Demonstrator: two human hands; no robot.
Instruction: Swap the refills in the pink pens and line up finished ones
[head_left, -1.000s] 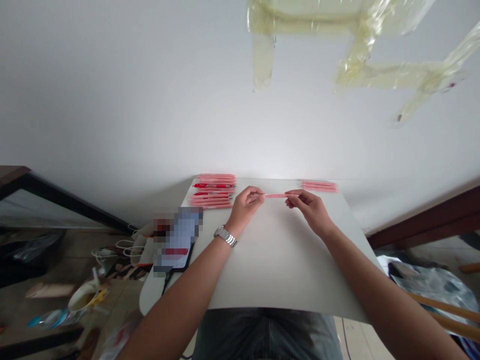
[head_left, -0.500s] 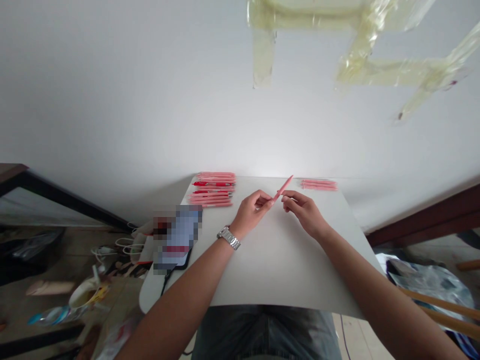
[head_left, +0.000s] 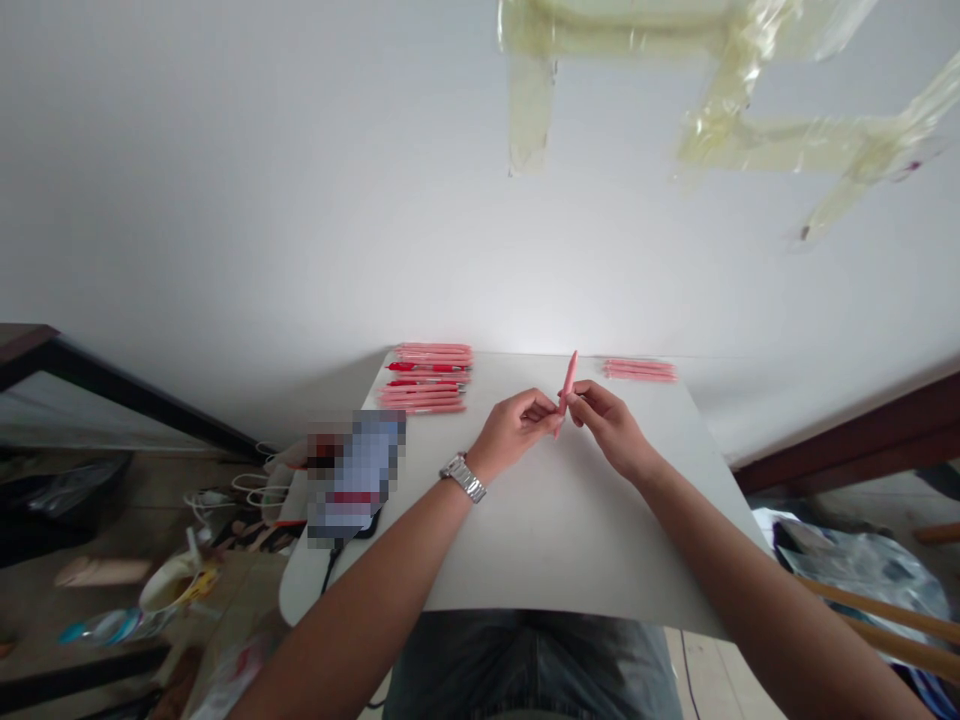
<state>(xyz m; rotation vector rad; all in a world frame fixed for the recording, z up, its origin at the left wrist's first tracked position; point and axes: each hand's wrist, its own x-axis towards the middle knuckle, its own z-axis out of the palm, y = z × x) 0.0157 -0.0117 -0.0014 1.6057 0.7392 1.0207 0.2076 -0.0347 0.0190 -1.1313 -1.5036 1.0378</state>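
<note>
A pink pen (head_left: 569,378) stands nearly upright between my two hands, its pointed end up, above the middle of the white table. My left hand (head_left: 521,425), with a metal watch on the wrist, pinches the pen's lower part. My right hand (head_left: 604,420) has its thumb and fingertips closed on the pen a little higher up. To the left lies a row of pink pens (head_left: 424,398) with a couple of red pens (head_left: 427,367) among them. A smaller group of pink pens (head_left: 640,371) lies at the back right.
The white table (head_left: 570,550) stands against a white wall. On its left edge rests a blurred-out phone (head_left: 356,475) with a cable. Yellowish tape (head_left: 630,35) crosses the wall above. A plastic bottle (head_left: 112,627) and a bucket (head_left: 169,585) are on the floor at left.
The pen has turned from a slant to nearly upright. My right hand has moved left and closed on it, while my left hand has shifted slightly right and down.
</note>
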